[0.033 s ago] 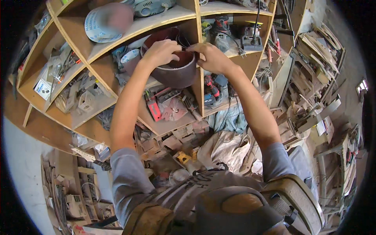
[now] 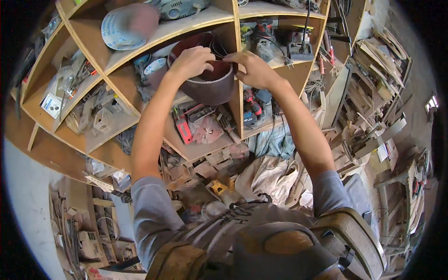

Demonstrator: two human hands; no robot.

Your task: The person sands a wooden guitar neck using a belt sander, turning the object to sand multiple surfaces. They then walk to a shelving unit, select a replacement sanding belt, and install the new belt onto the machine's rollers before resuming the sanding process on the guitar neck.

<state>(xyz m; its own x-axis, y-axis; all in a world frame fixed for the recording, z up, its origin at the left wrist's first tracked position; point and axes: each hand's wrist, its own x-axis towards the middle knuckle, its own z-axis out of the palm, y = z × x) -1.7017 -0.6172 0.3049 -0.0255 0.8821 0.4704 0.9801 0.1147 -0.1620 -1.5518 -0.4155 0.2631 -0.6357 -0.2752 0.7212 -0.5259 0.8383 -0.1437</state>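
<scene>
A dark reddish-brown sanding belt (image 2: 211,92) forms a wide loop at the front of a middle shelf compartment. My left hand (image 2: 192,64) reaches over its near left rim, fingers curled and thumb over the opening. On the loop's right side my right hand (image 2: 254,69) has its fingertips closed around the top edge, next to the upright divider. Behind the hands, more of the brown belt (image 2: 186,44) curves back into the compartment. The fingertips are partly hidden by the hands. A smaller roll with a pale blue printed inside (image 2: 156,67) stands left of my left wrist.
Curved plywood shelves (image 2: 172,35) surround my hands. Sanding discs (image 2: 123,28) lie above left. A red-and-grey tool (image 2: 183,128) lies in the compartment below, a red drill (image 2: 253,103) right of the divider. Wood scraps (image 2: 382,70) pile up at the right.
</scene>
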